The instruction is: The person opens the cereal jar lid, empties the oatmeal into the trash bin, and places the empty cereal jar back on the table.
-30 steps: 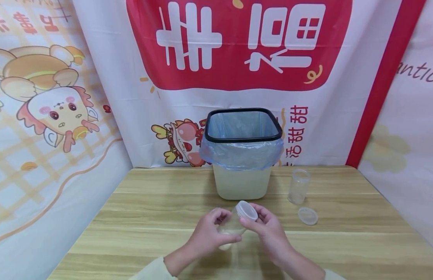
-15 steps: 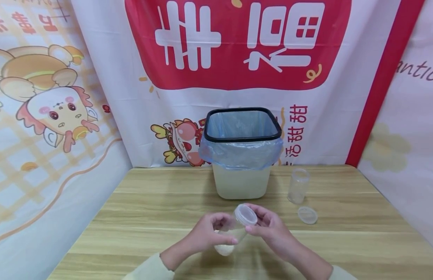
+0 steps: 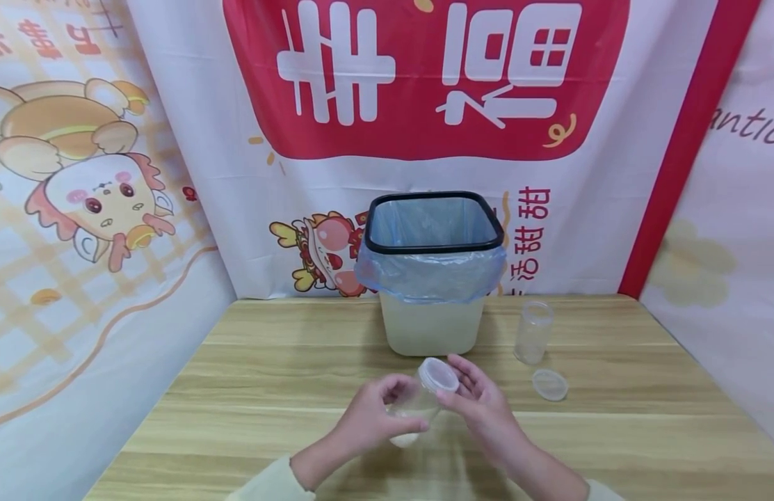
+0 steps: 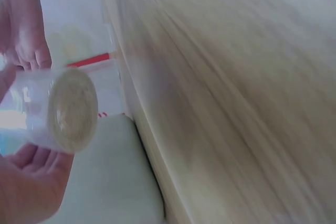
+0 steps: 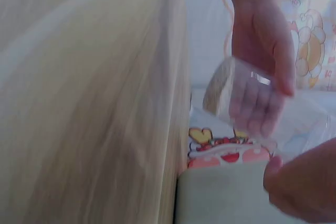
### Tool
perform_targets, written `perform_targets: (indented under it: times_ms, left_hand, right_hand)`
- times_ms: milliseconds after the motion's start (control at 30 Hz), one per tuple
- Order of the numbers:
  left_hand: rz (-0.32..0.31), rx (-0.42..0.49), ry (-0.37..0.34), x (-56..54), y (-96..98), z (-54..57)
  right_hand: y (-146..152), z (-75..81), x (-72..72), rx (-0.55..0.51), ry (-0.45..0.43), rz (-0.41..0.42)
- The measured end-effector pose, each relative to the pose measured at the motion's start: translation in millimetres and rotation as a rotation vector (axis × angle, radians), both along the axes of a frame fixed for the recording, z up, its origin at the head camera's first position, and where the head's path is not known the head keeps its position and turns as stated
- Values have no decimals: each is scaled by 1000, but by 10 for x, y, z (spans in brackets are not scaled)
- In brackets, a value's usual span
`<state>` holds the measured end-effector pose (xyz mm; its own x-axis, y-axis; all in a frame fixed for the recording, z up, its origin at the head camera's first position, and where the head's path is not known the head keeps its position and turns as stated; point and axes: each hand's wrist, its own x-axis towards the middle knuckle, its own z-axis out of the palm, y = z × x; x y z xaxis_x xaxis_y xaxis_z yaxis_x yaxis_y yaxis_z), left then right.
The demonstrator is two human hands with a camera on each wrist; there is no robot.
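Observation:
A clear plastic jar (image 3: 418,405) is held tilted above the table, its lid end toward the upper right in the head view. Small pale grains lie in its bottom end, filling the base (image 4: 74,109) in the left wrist view. My left hand (image 3: 373,419) grips the jar's body, thumb on the near side and fingers behind it. At the other end, my right hand (image 3: 487,412) holds the translucent lid (image 3: 439,376) by its rim, between thumb and fingers. The lid sits on the jar's mouth; whether it is tight I cannot tell.
Behind the hands stands a cream bin (image 3: 432,327) with a blue liner and black rim. Right of it is a second clear jar (image 3: 533,335), upright and uncapped. A loose translucent lid (image 3: 550,385) lies before that jar. Printed cloths hang around the wooden table (image 3: 286,355).
Both hands dipped slightly with the jar, then rose back to about the earlier height. The right hand's fingers have shifted a little around the lid. The bin and second jar stay put.

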<state>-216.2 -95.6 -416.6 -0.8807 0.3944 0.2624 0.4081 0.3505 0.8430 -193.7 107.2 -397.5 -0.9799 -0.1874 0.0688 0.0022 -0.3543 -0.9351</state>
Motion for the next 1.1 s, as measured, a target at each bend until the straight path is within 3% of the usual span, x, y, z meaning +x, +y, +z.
perform_targets:
  times_ms: [167, 467, 933, 1100]
  left_hand:
    - [105, -52, 105, 21, 69, 8]
    - [209, -127, 226, 79, 136, 14]
    - [201, -179, 274, 92, 147, -75]
    - [142, -120, 202, 90, 114, -38]
  right_hand:
    - [-147, 40, 70, -10, -51, -154]
    - [-310, 60, 147, 35, -118, -258]
    - [-350, -4, 156, 83, -122, -284]
    - [-264, -3, 133, 92, -96, -216]
